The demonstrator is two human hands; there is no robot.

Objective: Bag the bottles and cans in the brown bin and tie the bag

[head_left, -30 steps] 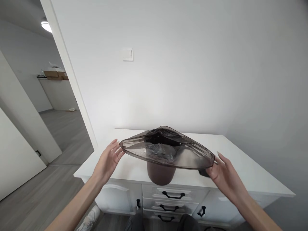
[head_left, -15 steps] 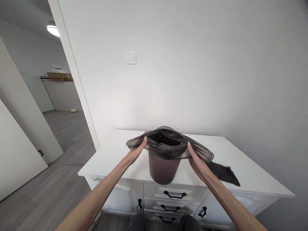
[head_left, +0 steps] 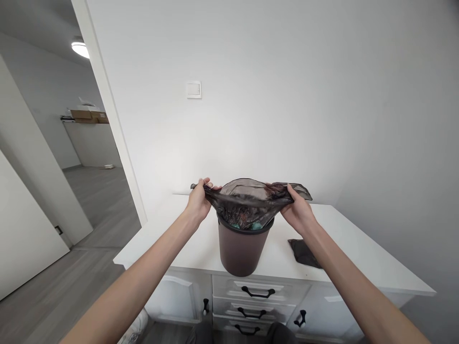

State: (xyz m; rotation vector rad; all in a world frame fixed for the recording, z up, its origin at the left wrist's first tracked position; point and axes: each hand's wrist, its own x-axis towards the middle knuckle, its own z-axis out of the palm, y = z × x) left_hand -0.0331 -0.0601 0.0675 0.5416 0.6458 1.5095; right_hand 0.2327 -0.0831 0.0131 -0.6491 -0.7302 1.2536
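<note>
Bare forearms (head_left: 146,273), dark grey trousers (head_left: 202,332)

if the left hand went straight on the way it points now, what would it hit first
Past the dark bag it holds, the left hand would probably meet the white wall behind the cabinet first, though depth is unclear.

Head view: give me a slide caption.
Left hand and right hand grip a translucent black trash bag at the top of a brown trash bin on a white cabinet.
</note>
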